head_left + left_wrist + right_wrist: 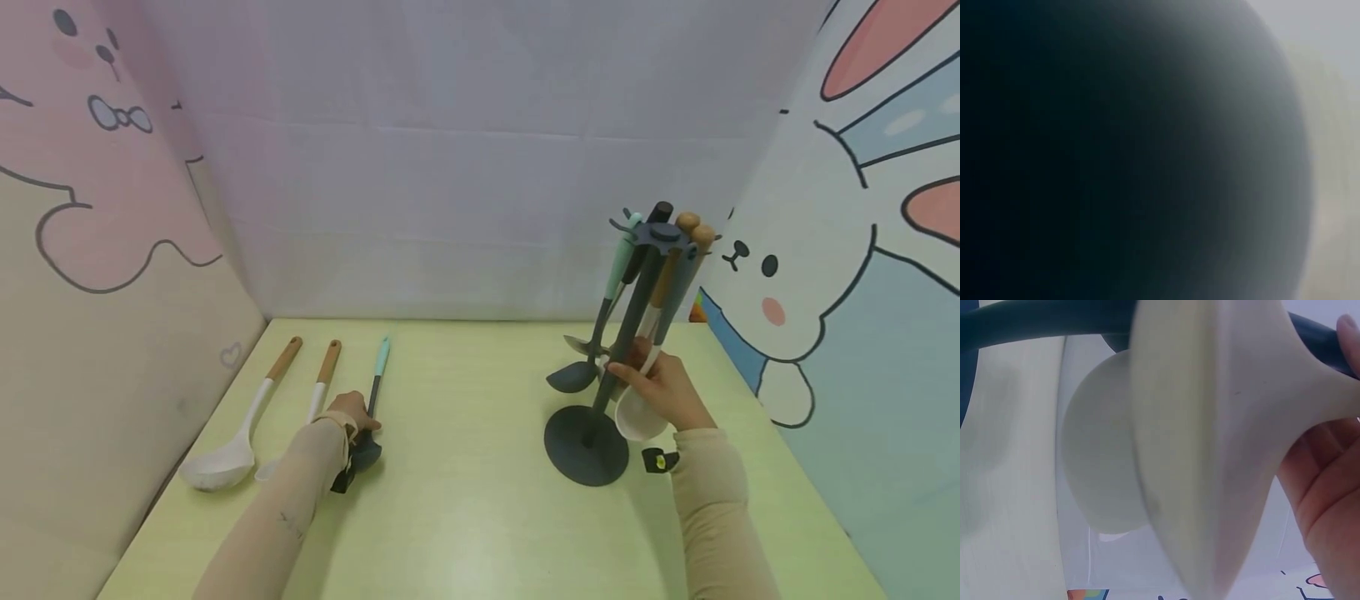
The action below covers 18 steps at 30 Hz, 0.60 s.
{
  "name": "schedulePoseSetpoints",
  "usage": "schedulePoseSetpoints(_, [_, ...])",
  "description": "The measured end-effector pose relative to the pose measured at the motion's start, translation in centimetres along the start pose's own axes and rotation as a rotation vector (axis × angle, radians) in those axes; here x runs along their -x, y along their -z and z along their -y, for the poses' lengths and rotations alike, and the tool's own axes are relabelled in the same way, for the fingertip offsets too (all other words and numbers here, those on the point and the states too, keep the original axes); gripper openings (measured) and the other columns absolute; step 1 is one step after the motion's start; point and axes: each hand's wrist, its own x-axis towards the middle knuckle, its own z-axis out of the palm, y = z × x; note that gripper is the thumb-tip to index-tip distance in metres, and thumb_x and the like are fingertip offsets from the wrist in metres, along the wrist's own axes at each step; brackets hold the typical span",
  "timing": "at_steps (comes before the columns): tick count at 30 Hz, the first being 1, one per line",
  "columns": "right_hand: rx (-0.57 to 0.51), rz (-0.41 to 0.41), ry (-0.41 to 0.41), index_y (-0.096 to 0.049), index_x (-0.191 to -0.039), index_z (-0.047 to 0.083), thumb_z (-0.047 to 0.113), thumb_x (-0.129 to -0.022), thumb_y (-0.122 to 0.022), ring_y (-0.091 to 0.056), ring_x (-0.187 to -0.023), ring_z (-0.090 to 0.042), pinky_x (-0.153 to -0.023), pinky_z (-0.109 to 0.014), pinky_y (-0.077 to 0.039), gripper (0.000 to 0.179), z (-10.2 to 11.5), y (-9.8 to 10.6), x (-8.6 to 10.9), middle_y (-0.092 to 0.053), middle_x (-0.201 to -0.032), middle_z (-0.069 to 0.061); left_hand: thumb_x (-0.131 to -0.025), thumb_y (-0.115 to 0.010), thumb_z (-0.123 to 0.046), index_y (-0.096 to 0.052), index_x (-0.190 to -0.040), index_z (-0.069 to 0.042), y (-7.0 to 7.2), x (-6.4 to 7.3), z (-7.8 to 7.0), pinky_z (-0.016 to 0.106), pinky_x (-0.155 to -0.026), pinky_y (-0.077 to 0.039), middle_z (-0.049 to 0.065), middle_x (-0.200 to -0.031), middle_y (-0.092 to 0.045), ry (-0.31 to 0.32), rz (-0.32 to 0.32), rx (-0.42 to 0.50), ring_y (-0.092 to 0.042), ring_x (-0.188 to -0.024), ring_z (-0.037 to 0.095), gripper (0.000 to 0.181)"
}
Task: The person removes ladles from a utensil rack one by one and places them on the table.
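Note:
My left hand (351, 410) grips the lower shaft of a dark kitchen utensil (371, 394) with a turquoise handle, lying on the table. The utensil's dark head shows just below the fingers. A dark, blurred round shape fills most of the left wrist view. On the right, my right hand (671, 392) holds the pole of a dark utensil stand (588, 446), thumb across its front and the other fingers partly hidden behind hanging utensils. A white utensil head (1241, 425) hangs close to that hand, covering much of the right wrist view.
Left of my left hand lie a white ladle (217, 467) with a wooden handle and another white, wooden-handled utensil (327, 367), partly covered by my sleeve. Several utensils hang from the stand, including a dark ladle (572, 377). A fabric wall (450, 183) rises behind the table.

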Motion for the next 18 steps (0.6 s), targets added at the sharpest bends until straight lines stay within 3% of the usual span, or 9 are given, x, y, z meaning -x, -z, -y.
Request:
schedulePoseSetpoints(7, [0.011,0.003,-0.010,-0.062,-0.107,0.005,0.015,-0.096,-0.068,-0.068,-0.078,-0.017,-0.072,-0.035,-0.053,0.017,0.1,-0.2,0.2,-0.073,-0.092,-0.011,-0.084,-0.080,-0.016,-0.064,-0.072,0.003,-0.5,0.4,0.5,0.033,-0.063,-0.053,0.008,-0.067,-0.062,0.005,-0.030,-0.088,-0.059,-0.064,0.020,0.028])
schedulePoseSetpoints(14, [0.016,-0.013,0.011,-0.062,-0.106,0.005,0.013,-0.095,-0.069,-0.068,-0.074,-0.016,-0.069,-0.032,-0.053,0.015,-0.1,-0.2,0.3,-0.073,-0.088,-0.009,-0.084,-0.081,-0.020,-0.069,-0.080,0.007,-1.3,0.3,1.0,0.036,-0.064,-0.055,0.010,-0.071,-0.066,0.042,-0.066,-0.107,-0.063,-0.067,0.022,0.030])
schedulePoseSetpoints(18, [0.023,-0.021,0.016,-0.063,-0.106,0.005,0.014,-0.095,-0.070,-0.067,-0.075,-0.013,-0.069,-0.031,-0.053,0.016,-0.2,-0.2,0.1,-0.073,-0.088,-0.009,-0.085,-0.081,-0.022,-0.068,-0.082,0.009,-1.2,0.2,1.2,0.037,-0.065,-0.056,0.012,-0.074,-0.067,0.028,-0.057,-0.103,-0.065,-0.069,0.024,0.033])
